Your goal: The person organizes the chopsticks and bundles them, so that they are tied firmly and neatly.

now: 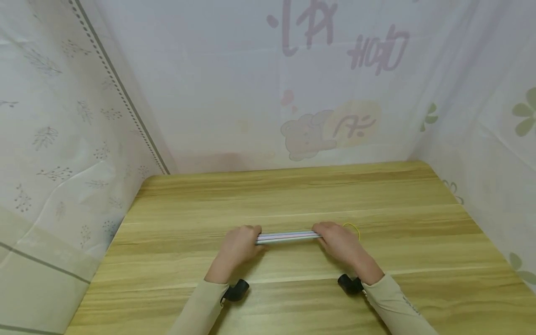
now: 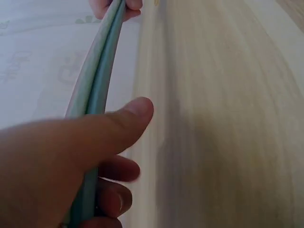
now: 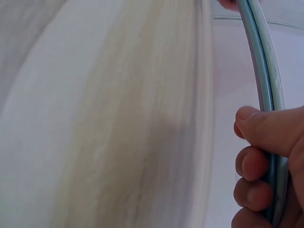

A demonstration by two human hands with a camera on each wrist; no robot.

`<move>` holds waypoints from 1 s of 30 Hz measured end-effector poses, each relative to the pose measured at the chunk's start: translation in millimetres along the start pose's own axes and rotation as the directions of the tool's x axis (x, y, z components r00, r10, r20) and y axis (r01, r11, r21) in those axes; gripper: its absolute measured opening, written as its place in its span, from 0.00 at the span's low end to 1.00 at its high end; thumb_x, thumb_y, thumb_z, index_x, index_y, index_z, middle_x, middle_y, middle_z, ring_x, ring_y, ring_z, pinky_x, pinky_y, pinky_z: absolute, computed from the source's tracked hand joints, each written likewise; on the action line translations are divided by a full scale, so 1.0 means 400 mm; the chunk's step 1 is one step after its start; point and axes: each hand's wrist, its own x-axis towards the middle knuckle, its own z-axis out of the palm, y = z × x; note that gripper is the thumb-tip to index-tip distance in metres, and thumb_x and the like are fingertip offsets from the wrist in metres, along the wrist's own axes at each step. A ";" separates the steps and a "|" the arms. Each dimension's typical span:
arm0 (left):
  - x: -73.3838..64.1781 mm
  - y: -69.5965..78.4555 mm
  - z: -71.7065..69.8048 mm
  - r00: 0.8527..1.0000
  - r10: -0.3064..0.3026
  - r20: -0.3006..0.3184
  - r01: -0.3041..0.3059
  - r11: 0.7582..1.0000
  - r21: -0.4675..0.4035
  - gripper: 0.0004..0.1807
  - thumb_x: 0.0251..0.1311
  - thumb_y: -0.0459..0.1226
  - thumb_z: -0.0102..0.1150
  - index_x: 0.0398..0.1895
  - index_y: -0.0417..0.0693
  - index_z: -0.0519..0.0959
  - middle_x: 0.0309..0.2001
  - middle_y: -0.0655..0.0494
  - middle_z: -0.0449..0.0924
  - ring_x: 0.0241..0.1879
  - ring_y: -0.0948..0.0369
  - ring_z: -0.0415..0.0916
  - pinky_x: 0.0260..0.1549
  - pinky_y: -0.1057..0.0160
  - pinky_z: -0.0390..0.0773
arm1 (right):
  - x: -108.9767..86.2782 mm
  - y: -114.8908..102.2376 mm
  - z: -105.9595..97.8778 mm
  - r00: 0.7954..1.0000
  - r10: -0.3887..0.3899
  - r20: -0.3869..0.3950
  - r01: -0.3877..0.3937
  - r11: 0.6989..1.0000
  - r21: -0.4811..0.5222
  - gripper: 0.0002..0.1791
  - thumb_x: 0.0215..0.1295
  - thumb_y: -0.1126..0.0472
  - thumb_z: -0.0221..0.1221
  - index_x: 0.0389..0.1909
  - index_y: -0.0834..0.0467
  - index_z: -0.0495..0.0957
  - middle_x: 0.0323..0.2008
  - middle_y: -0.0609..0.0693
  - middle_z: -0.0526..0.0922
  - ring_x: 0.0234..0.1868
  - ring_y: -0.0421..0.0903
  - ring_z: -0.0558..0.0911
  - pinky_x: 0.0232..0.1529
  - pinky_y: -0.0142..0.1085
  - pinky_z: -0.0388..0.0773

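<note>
A thin stack of pastel-coloured flat pieces (image 1: pixel 287 237), seen edge-on, spans the space between my two hands over the table. Its edges show pale blue, white, lilac and green layers; its broad faces are hidden. My left hand (image 1: pixel 240 244) grips one end, and my right hand (image 1: pixel 341 239) grips the other. In the left wrist view, the thumb lies across the blue-green layers (image 2: pixel 100 80) with the fingers curled on the other side. The right wrist view shows the same layers (image 3: pixel 260 57), slightly bowed, inside the right hand's curled fingers.
A thin yellow loop (image 1: pixel 356 228) shows just beyond the right hand. The wood-grain table (image 1: pixel 293 195) meets printed cloth (image 1: pixel 230 93) at the back and sides. Black curved pieces (image 1: pixel 236 290) sit by both wrists, below the beige sleeves.
</note>
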 end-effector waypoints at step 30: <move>-0.001 -0.007 -0.003 0.993 0.052 -0.106 -0.043 0.995 0.085 0.19 0.51 0.48 0.68 0.17 0.50 0.72 0.16 0.58 0.73 0.14 0.62 0.66 0.12 0.62 0.66 | 0.017 0.022 -0.038 0.920 0.352 0.171 -0.367 0.622 0.691 0.16 0.70 0.52 0.54 0.44 0.60 0.82 0.37 0.52 0.84 0.33 0.47 0.82 0.32 0.35 0.79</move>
